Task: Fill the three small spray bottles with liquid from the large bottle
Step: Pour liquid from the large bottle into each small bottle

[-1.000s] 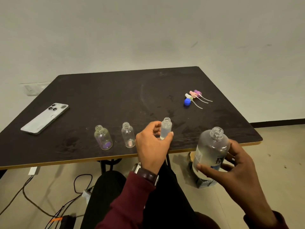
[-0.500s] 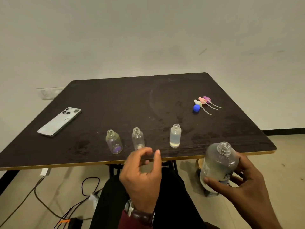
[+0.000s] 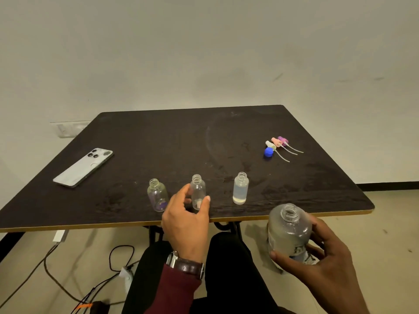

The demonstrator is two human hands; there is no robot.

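Observation:
Three uncapped small clear bottles stand in a row near the front edge of the dark table (image 3: 226,137). The left small bottle (image 3: 157,196) looks empty. My left hand (image 3: 187,219) curls its fingers and thumb around the middle small bottle (image 3: 198,189), which stands on the table. The right small bottle (image 3: 240,189) holds clear liquid nearly to its neck. My right hand (image 3: 322,257) grips the large open bottle (image 3: 289,230) upright, just in front of and below the table's front edge on the right.
Three spray tops with tubes (image 3: 280,143) and a blue cap (image 3: 269,152) lie at the back right of the table. A white phone (image 3: 84,167) lies at the left. Cables (image 3: 118,264) run over the floor under the table.
My left hand let go of the filled right small bottle, drew back, then moved left and closed around the middle small bottle. The large bottle stayed in my right hand.

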